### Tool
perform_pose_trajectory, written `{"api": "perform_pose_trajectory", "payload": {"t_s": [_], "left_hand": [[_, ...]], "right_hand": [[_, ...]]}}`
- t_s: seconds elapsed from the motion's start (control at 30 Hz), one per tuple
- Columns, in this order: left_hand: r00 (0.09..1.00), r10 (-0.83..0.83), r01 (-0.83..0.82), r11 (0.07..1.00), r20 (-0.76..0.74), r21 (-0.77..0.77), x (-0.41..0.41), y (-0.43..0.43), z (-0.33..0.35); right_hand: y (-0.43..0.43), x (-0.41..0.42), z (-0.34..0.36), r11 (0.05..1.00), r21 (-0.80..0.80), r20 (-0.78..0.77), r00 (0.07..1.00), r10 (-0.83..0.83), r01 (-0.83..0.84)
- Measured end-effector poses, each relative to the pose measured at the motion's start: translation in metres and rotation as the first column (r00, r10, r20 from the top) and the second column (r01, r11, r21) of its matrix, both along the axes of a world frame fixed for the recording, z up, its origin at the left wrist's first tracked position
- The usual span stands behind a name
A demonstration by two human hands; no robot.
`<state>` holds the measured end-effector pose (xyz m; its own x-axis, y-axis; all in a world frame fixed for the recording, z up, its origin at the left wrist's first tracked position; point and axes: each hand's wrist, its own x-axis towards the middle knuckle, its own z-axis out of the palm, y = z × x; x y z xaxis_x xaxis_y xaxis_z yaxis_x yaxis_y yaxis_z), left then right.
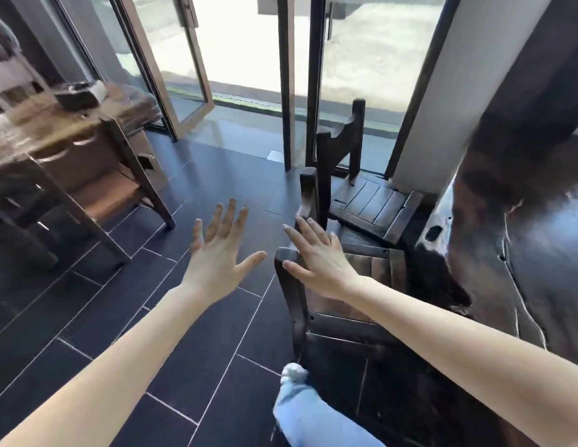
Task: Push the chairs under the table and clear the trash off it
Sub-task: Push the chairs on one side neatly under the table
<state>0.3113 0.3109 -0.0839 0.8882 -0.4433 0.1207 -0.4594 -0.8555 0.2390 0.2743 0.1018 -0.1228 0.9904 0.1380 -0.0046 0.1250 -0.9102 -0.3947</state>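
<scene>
Head view: two dark wooden slatted chairs, the near one [355,285] and the far one [371,201], side by side against the left edge of one dark, glossy live-edge wooden table [539,253]. Left hand [216,253] over dark floor tiles [120,317], fingers spread, holding nothing. Right hand [316,262] flat on the near chair's backrest top, fingers extended, not clenched. One lighter wooden table [55,133] at left, blurred.

Dark slab wooden tabletop [539,259] at right — dark slatted wooden chair [355,304] tucked against its left edge, 2nd dark wooden chair [362,195] just behind it. Lighter brown wooden table [55,130] far left, across the dark tiled floor [184,333]; glass doors [242,59] behind.
</scene>
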Motion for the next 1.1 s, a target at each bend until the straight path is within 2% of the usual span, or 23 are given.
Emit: {"api": "perform_pose_trajectory", "payload": {"t_s": [0.2, 0.33, 0.5, 0.6, 0.7, 0.8, 0.87, 1.0, 1.1], "left_hand": [[0.997, -0.054, 0.057, 0.997, -0.060, 0.052, 0.125, -0.013, -0.022], [0.981, -0.185, 0.189, 0.978, -0.055, 0.088, 0.206, -0.034, -0.016], [0.939, -0.329, 0.340, 0.933, -0.104, 0.121, 0.294, -0.081, -0.015], [0.855, -0.499, 0.514, 0.851, -0.140, 0.108, 0.326, -0.131, -0.025], [0.747, -0.647, 0.658, 0.752, -0.153, 0.034, 0.348, -0.182, -0.038], [0.636, -0.751, 0.764, 0.645, -0.180, 0.010, 0.372, -0.222, -0.051], [0.527, -0.822, 0.843, 0.538, -0.216, 0.012, 0.387, -0.240, -0.057], [0.313, -0.922, 0.949, 0.311, -0.228, 0.046, 0.413, -0.270, -0.065], [0.189, -0.953, 0.982, 0.177, -0.235, 0.070, 0.429, -0.278, -0.077]], "right_hand": [[-0.002, 0.130, -0.037, 0.997, 0.001, -0.062, 0.995, -0.080, 0.080], [-0.007, 0.203, -0.034, 0.989, 0.039, -0.035, 0.989, -0.141, 0.142], [-0.036, 0.248, -0.025, 0.960, 0.048, -0.006, 0.961, -0.277, 0.277], [-0.067, 0.251, -0.029, 0.899, 0.051, 0.000, 0.900, -0.435, 0.435], [-0.091, 0.241, -0.041, 0.785, 0.010, -0.049, 0.784, -0.619, 0.620], [-0.102, 0.229, -0.052, 0.614, -0.025, -0.113, 0.608, -0.786, 0.789], [-0.099, 0.225, -0.058, 0.493, -0.050, -0.142, 0.482, -0.865, 0.869], [-0.065, 0.240, -0.071, 0.221, 0.009, -0.205, 0.218, -0.954, 0.975], [-0.038, 0.263, -0.085, 0.097, 0.012, -0.219, 0.097, -0.971, 0.995]]}}
